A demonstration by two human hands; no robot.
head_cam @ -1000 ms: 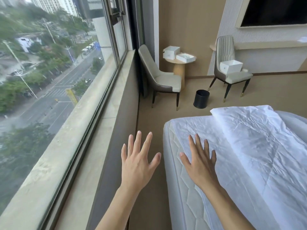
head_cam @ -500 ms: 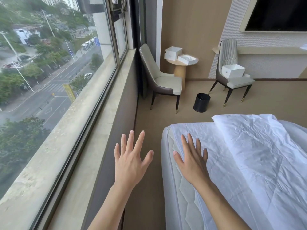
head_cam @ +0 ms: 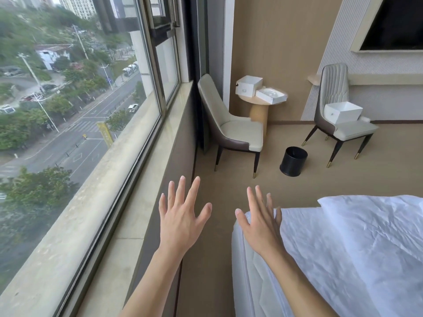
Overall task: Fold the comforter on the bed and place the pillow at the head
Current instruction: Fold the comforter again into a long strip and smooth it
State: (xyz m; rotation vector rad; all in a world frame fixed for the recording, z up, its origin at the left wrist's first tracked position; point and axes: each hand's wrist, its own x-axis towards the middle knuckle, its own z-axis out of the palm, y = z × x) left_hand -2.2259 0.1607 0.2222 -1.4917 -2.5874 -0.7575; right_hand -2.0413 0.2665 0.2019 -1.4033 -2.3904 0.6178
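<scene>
Currently, what we see:
left hand (head_cam: 180,221): fingers spread, holds nothing, over the floor
right hand (head_cam: 261,221): flat, empty, above the bed (head_cam: 304,259) corner
comforter (head_cam: 380,236): lying crumpled on the bed, right of our hands

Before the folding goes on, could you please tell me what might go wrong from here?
Neither the left hand nor the right hand holds the comforter, so the fold may stay uneven. The gap between windowsill and bed looks narrow, so a shin might knock the corner. No pillow is in view.
</scene>
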